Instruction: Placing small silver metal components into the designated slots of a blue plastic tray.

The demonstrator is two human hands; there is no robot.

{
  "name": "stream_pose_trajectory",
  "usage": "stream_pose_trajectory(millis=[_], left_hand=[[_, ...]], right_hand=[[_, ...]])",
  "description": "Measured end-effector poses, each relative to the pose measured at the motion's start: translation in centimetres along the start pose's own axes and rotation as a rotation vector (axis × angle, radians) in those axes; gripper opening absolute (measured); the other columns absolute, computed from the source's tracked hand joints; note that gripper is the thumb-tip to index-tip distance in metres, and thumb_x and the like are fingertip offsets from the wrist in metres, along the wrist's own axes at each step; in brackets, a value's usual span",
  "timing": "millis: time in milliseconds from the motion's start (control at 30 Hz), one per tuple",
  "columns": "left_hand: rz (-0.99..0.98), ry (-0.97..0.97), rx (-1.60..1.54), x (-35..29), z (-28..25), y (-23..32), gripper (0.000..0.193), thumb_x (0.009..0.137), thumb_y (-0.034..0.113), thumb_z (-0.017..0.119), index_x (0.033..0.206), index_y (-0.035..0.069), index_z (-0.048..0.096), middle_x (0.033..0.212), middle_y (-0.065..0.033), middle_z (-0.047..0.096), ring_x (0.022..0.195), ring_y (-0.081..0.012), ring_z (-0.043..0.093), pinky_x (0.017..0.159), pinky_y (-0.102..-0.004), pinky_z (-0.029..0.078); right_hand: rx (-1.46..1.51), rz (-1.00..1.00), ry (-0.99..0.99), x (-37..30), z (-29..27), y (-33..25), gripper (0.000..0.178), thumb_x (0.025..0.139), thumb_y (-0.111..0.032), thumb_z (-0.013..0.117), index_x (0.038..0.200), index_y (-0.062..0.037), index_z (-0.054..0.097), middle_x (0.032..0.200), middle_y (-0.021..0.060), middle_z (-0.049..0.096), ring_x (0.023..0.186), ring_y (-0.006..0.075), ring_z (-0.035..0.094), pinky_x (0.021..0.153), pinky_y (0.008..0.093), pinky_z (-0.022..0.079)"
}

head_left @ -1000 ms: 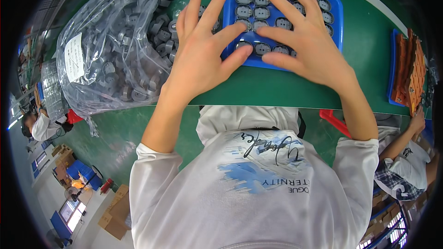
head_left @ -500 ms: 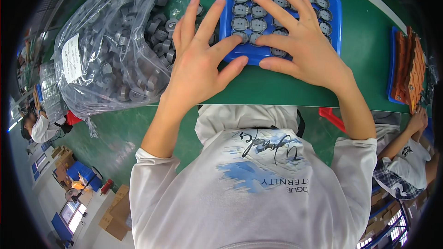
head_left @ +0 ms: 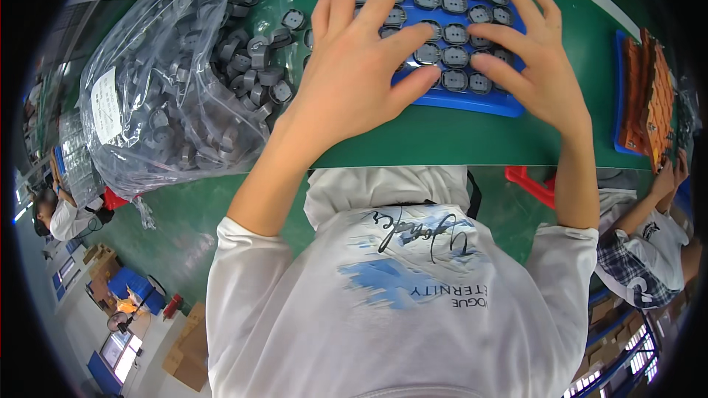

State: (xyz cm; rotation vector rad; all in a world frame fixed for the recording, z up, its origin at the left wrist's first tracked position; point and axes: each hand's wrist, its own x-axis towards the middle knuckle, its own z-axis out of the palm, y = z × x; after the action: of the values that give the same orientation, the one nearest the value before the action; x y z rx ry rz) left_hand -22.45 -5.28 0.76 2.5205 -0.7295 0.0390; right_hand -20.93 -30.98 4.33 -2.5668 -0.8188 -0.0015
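A blue tray point(head_left: 472, 102) holds rows of small grey oval plastic caps point(head_left: 454, 57) with two holes each. My left hand point(head_left: 361, 66) reaches over the tray's left part, fingers spread, its index fingertip at a cap near the middle; it covers several caps. Over the right side, my right hand point(head_left: 542, 59) has its fingers apart, with thumb and index tips beside caps in the middle columns. I see nothing held in either hand. Whether the fingertips press on the caps I cannot tell.
A large clear plastic bag point(head_left: 140, 151) full of similar grey parts lies on the green table point(head_left: 442, 136) at left. A few loose parts point(head_left: 293, 19) lie between bag and tray. At right are orange-brown slabs point(head_left: 661, 96) by another blue tray, and a co-worker's hands point(head_left: 670, 175).
My left hand has moved right and farther over the tray. My right hand has shifted right, uncovering the middle columns of caps. The tray sits slightly left in view.
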Motion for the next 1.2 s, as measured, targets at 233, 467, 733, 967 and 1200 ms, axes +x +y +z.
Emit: stream_pose_trajectory(millis=[233, 467, 733, 967, 1200], left_hand=[[0.310, 0.384, 0.134, 1.4, 1.6, 0.0, 0.036, 0.086, 0.032, 0.076, 0.113, 0.008, 0.077, 0.154, -0.0286, 0.041, 0.144, -0.0557, 0.028, 0.115, -0.0629, 0.026], [0.275, 0.371, 0.060, 2.0, 3.9, -3.6, 0.035, 0.086, 0.031, 0.076, 0.114, 0.009, 0.077, 0.154, -0.0282, 0.042, 0.144, -0.0558, 0.029, 0.116, -0.0621, 0.026], [-0.021, 0.055, 0.066, 2.0, 0.9, -0.5, 0.037, 0.086, 0.029, 0.077, 0.117, 0.009, 0.076, 0.155, -0.0275, 0.041, 0.146, -0.0549, 0.027, 0.116, -0.0616, 0.025], [0.217, 0.318, 0.079, 3.1, 3.2, -3.0, 0.041, 0.088, 0.034, 0.073, 0.119, 0.007, 0.075, 0.155, -0.0283, 0.041, 0.146, -0.0537, 0.026, 0.117, -0.0615, 0.024], [-0.079, 0.089, 0.174, 2.5, -0.6, 1.6, 0.040, 0.088, 0.033, 0.073, 0.115, 0.005, 0.077, 0.155, -0.0288, 0.040, 0.146, -0.0531, 0.026, 0.117, -0.0617, 0.024]], right_hand=[[0.480, -0.765, 0.616, 1.9, 6.6, 3.8, 0.039, 0.086, -0.038, 0.078, 0.110, -0.0077, 0.077, 0.158, 0.0262, 0.037, 0.142, 0.0518, 0.030, 0.117, 0.0682, 0.022], [-0.081, 0.004, -0.044, 1.2, 1.7, -0.8, 0.041, 0.089, -0.038, 0.075, 0.113, -0.0053, 0.076, 0.157, 0.0278, 0.037, 0.142, 0.0532, 0.029, 0.117, 0.0695, 0.020], [-0.016, 0.055, 0.017, 0.9, 1.7, -0.4, 0.047, 0.088, -0.039, 0.076, 0.119, -0.0040, 0.073, 0.156, 0.0294, 0.038, 0.142, 0.0540, 0.030, 0.118, 0.0679, 0.020], [-0.093, 0.084, 0.006, 1.8, 2.0, -0.1, 0.048, 0.089, -0.039, 0.074, 0.122, -0.0051, 0.072, 0.156, 0.0300, 0.037, 0.142, 0.0548, 0.029, 0.119, 0.0668, 0.019], [-0.094, 0.079, -0.061, 2.2, 2.2, -0.3, 0.050, 0.091, -0.043, 0.071, 0.123, -0.0057, 0.073, 0.157, 0.0306, 0.035, 0.143, 0.0557, 0.027, 0.117, 0.0698, 0.018]])
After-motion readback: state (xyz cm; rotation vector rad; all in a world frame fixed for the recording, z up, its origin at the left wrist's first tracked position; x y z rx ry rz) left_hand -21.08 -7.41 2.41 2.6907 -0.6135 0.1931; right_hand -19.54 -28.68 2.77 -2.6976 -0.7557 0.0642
